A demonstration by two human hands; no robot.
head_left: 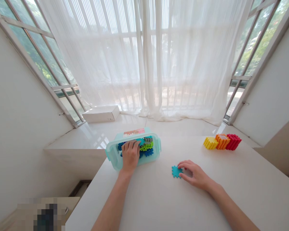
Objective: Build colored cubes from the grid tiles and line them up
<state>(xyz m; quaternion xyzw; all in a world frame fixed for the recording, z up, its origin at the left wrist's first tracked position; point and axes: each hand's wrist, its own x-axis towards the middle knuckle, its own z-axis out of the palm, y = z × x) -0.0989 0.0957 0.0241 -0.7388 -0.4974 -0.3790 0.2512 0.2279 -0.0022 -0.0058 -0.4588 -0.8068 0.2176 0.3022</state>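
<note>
On the far left, a white carton (101, 114) sits on the window ledge. At the near edge of the white table (159, 205) lies a clear plastic box (113, 157) with teal clips, packed with blue and green toy pieces (146, 147). The left hand (131, 155) curls over them, though any grip is hidden. Further right, a flat teal piece (175, 171) lies on the table, the loosely open right hand (195, 175) with its fingertips (180, 166) against its edge. Far right stand yellow (210, 143), orange (222, 141) and red stacks (233, 141), side by side.
</note>
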